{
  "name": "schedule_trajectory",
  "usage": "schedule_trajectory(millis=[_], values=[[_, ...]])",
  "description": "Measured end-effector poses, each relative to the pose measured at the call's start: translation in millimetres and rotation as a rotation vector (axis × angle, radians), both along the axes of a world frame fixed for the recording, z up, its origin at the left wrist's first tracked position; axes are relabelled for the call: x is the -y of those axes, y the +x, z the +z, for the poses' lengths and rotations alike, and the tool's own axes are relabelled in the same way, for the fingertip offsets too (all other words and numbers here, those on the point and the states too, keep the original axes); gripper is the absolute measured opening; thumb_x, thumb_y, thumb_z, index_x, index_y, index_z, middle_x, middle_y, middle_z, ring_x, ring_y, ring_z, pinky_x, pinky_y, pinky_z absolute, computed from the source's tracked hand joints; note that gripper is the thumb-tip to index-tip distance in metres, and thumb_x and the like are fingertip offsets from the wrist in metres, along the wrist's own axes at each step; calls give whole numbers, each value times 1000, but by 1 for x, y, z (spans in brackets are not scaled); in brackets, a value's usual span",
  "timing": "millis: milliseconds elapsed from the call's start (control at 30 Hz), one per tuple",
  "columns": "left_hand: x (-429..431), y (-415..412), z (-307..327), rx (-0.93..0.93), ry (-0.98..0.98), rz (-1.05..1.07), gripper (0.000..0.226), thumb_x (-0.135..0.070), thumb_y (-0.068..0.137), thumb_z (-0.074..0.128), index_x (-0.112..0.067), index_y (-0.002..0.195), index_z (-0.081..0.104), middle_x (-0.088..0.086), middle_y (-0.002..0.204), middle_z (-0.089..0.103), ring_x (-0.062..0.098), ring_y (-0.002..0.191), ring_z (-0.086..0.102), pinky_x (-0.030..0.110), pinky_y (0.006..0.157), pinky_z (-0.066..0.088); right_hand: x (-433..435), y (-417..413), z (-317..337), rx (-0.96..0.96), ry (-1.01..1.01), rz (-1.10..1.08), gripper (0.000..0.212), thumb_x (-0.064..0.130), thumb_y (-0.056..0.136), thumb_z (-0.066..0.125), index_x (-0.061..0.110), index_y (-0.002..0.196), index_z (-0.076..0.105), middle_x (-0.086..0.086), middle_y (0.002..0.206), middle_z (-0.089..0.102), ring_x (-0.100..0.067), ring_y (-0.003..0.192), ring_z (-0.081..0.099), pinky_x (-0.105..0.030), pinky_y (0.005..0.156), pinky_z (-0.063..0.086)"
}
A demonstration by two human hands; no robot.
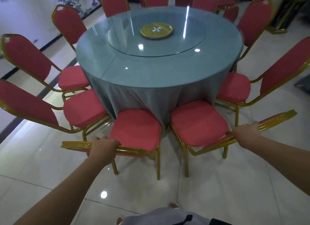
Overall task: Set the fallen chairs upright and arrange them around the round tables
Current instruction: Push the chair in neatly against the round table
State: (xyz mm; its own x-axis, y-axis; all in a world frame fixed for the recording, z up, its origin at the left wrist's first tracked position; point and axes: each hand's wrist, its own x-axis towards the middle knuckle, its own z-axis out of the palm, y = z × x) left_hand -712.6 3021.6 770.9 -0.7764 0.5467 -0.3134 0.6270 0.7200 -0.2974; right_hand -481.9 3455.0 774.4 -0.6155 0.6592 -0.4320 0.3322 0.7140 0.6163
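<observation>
Gripping the gold top rails, your left hand (104,146) curls its fingers (114,143) over the near-left chair (135,129), and your right hand (246,132) clamps the near-right chair (198,122) likewise. Both stand upright, seats touching the round worktop's (151,70) draped cloth. The frames look stiff and probably light. Legs may skid on the glossy floor (218,191), so push from mid-rail. More chairs (115,3) ring the far side.
</observation>
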Motion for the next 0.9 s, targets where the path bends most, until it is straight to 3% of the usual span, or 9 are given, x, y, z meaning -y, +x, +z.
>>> schedule_trajectory(millis=[133, 200, 333, 500, 633, 767, 900], values=[[1, 3, -2, -41, 51, -34, 19, -33, 91, 58, -41, 107, 62, -17, 84, 57, 9, 86, 53, 37, 89, 37, 15, -11, 8, 71, -130, -140, 31, 29, 92, 55, 32, 123, 58, 7, 118, 61, -23, 122, 53, -62, 110, 23], [5, 4, -2, -67, 87, -54, 19, -35, 90, 57, -41, 107, 62, -18, 85, 57, 8, 84, 52, 35, 89, 36, 34, -22, 5, 47, -285, -146, 40, 43, 87, 63, 32, 125, 56, 5, 122, 61, -25, 123, 52, -65, 109, 21], [9, 2, 3, -2, 123, -86, 37, -41, 89, 55, -45, 125, 55, -18, 109, 64, 10, 105, 56, 37, 94, 34, 96, -50, -10, -290, -623, -157, 54, 59, 85, 54, 33, 133, 52, 3, 132, 56, -26, 124, 51, -56, 107, 31], [14, -3, 25, 316, 345, -28, 66, -68, 80, 58, -47, 140, 41, -16, 131, 58, 12, 124, 50, 43, 108, 31, 163, -84, 0, -681, -809, -199, 44, 46, 81, 59, 23, 118, 64, 1, 123, 65, -22, 111, 60, -40, 95, 50], [27, -2, 42, 515, 698, 40, 60, -54, 85, 66, -41, 140, 46, -11, 140, 51, 10, 125, 47, 29, 103, 36, 210, -92, 22, -935, -873, -267, 36, 31, 85, 64, 21, 119, 67, 1, 121, 68, -18, 109, 62, -28, 88, 48], [30, -5, 59, 613, 810, -1, 52, -40, 90, 67, -37, 139, 49, -9, 141, 48, 10, 128, 44, 24, 103, 34, 239, -85, 39, -1121, -909, -342, 35, 26, 86, 67, 21, 120, 68, 5, 117, 69, -4, 97, 58, -7, 71, 38], [17, 9, 65, 659, 833, -128, 52, -29, 91, 67, -30, 140, 51, -8, 138, 50, 9, 125, 46, 18, 100, 33, 258, -55, 49, -1353, -896, -493, 32, 22, 87, 69, 18, 118, 68, 5, 112, 66, -11, 102, 59, -23, 87, 44]])
